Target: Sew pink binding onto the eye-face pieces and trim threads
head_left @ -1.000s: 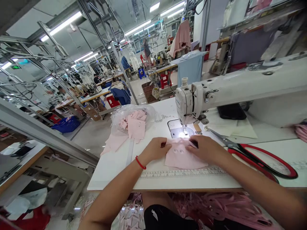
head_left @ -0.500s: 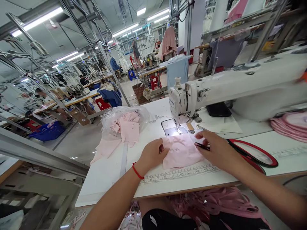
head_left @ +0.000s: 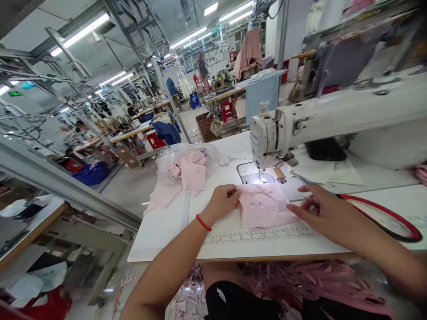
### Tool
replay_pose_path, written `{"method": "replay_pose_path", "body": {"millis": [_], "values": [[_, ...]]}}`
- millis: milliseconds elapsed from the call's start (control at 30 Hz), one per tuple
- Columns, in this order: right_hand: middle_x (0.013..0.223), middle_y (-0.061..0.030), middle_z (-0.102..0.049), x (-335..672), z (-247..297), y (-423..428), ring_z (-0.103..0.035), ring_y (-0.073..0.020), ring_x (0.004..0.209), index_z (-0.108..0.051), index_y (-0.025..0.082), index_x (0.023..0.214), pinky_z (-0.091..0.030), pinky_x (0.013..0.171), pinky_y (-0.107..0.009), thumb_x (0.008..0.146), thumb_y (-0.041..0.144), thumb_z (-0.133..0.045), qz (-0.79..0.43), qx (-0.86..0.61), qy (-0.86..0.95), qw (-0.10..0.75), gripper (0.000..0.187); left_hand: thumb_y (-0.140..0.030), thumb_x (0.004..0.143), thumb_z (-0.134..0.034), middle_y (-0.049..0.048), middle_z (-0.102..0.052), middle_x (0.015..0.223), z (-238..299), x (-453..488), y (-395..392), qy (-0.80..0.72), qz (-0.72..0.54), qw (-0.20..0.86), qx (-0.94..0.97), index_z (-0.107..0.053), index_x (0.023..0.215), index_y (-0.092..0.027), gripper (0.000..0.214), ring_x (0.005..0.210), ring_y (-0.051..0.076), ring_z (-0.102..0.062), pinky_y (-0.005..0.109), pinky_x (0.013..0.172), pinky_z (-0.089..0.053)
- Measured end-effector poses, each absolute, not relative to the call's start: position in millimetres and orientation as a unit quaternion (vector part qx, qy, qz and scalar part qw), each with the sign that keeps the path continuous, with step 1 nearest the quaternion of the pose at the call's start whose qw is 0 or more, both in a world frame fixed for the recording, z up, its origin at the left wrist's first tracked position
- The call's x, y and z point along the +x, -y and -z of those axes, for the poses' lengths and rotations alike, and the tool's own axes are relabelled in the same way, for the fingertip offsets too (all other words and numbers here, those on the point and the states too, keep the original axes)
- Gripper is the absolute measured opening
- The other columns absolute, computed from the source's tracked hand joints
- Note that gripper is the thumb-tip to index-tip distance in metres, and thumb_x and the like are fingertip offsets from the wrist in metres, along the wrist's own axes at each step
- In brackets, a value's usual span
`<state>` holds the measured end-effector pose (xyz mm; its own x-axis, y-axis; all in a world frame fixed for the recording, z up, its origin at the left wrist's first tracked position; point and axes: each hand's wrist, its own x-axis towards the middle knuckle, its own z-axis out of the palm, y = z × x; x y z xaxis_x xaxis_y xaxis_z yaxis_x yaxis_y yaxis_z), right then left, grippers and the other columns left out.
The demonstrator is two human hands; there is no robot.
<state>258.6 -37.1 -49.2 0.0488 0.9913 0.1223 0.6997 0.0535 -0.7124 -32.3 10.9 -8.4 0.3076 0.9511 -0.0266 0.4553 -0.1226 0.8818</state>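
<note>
A pale pink fabric piece (head_left: 263, 209) lies flat on the table, just in front of the sewing machine's lit needle area (head_left: 262, 177). Its left upper edge is pinched between the thumb and fingers of my left hand (head_left: 222, 202), which wears a red cord at the wrist. My right hand (head_left: 328, 213) hovers at the right edge of the fabric, with thumb and index finger spread. A thin, dark pointed tool (head_left: 311, 202) sits within its fingers, mostly hidden; I cannot tell its exact kind.
Behind the fabric stands the white sewing machine (head_left: 333, 111). Red-and-black-handled scissors (head_left: 413, 233) lie at right, and a black phone-like object (head_left: 326, 150) under the arm. A plastic bag (head_left: 163, 162) of pink pieces is at left. A printed ruler (head_left: 233, 237) follows the front edge.
The head view has shifted left, so the table appears farther right. My right hand has moved slightly away from the fabric, and its tool is less visible. My left hand still pinches the edge.
</note>
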Motion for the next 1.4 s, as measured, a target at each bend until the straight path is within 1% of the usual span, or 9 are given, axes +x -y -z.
{"method": "replay_pose_path", "body": {"millis": [67,133,300,467,567,700,933,1100,1400], "values": [[0.078,-0.0032,-0.074,259.0,55.7,38.2,-0.068,-0.0295,0.063,-0.061,0.028,0.119,-0.050,0.058,-0.044,0.080,0.068,-0.069,-0.240,-0.626,0.672,0.315,0.057,-0.030,0.097,-0.063,-0.0033,-0.056,0.059,8.4,-33.0,-11.8,-0.505,-0.296,0.445,0.678,-0.046,0.064,-0.021,0.038,0.061,0.014,-0.064,0.027,0.065,-0.050],[0.078,-0.0015,-0.072,257.6,59.9,38.0,-0.069,-0.0286,0.068,-0.063,0.030,0.117,-0.054,0.065,-0.045,0.083,0.066,-0.065,-0.252,-0.598,0.688,0.324,0.050,-0.026,0.097,-0.063,-0.0027,-0.058,0.059,8.1,-33.9,-12.8,-0.500,-0.298,0.463,0.668,-0.050,0.066,-0.020,0.034,0.061,0.014,-0.066,0.026,0.066,-0.051],[0.084,-0.0041,-0.072,259.9,54.0,37.5,-0.070,-0.0296,0.072,-0.062,0.031,0.116,-0.056,0.067,-0.046,0.088,0.075,-0.057,-0.238,-0.599,0.671,0.366,0.052,-0.022,0.099,-0.062,-0.0021,-0.063,0.063,9.2,-36.3,-13.4,-0.491,-0.304,0.493,0.651,-0.055,0.071,-0.019,0.030,0.061,0.012,-0.067,0.024,0.066,-0.053],[0.096,-0.0097,-0.078,265.6,44.9,49.0,-0.072,-0.0302,0.077,-0.073,0.027,0.108,-0.056,0.070,-0.046,0.089,0.069,-0.061,-0.174,-0.586,0.742,0.275,0.047,-0.019,0.099,-0.063,-0.0022,-0.065,0.064,12.9,-36.9,-13.6,-0.481,-0.307,0.503,0.649,-0.054,0.071,-0.019,0.029,0.059,0.011,-0.065,0.023,0.065,-0.051],[0.083,-0.0082,-0.077,264.6,46.2,55.3,-0.072,-0.0294,0.073,-0.072,0.026,0.095,-0.053,0.067,-0.043,0.095,0.066,-0.056,-0.162,-0.612,0.735,0.242,0.043,-0.019,0.098,-0.063,-0.0030,-0.063,0.062,14.4,-36.9,-14.4,-0.477,-0.309,0.502,0.652,-0.053,0.070,-0.019,0.030,0.059,0.011,-0.065,0.024,0.065,-0.051],[0.073,-0.0050,-0.072,259.5,46.6,57.3,-0.066,-0.0263,0.064,-0.065,0.027,0.078,-0.041,0.057,-0.038,0.096,0.058,-0.055,-0.153,-0.625,0.735,0.214,0.038,-0.019,0.097,-0.062,-0.0035,-0.062,0.061,13.3,-36.5,-13.8,-0.478,-0.309,0.493,0.658,-0.052,0.070,-0.020,0.029,0.058,0.012,-0.065,0.025,0.066,-0.051],[0.090,-0.0076,-0.075,257.4,14.3,55.2,-0.067,-0.0263,0.080,-0.064,0.026,0.089,-0.047,0.074,-0.038,0.101,0.045,-0.050,-0.166,-0.606,0.740,0.239,0.026,-0.021,0.098,-0.061,-0.0046,-0.060,0.063,6.8,-37.0,-8.4,-0.480,-0.327,0.459,0.672,-0.049,0.070,-0.021,0.030,0.062,0.012,-0.068,0.024,0.066,-0.048],[0.086,-0.0054,-0.071,258.3,0.1,55.3,-0.061,-0.0249,0.076,-0.061,0.027,0.087,-0.044,0.074,-0.039,0.098,0.042,-0.051,-0.163,-0.629,0.723,0.235,0.021,-0.020,0.097,-0.062,-0.0032,-0.064,0.063,5.5,-35.9,-6.4,-0.479,-0.302,0.458,0.685,-0.055,0.072,-0.020,0.026,0.059,0.012,-0.066,0.026,0.067,-0.050],[0.075,-0.0053,-0.072,267.9,16.7,31.2,-0.064,-0.0283,0.070,-0.063,0.028,0.081,-0.042,0.068,-0.040,0.092,0.051,-0.051,-0.176,-0.648,0.717,0.185,0.028,-0.023,0.095,-0.062,-0.0009,-0.066,0.069,3.6,-37.0,-8.0,-0.496,-0.307,0.429,0.690,-0.057,0.071,-0.021,0.024,0.065,0.015,-0.067,0.028,0.070,-0.052]]}}
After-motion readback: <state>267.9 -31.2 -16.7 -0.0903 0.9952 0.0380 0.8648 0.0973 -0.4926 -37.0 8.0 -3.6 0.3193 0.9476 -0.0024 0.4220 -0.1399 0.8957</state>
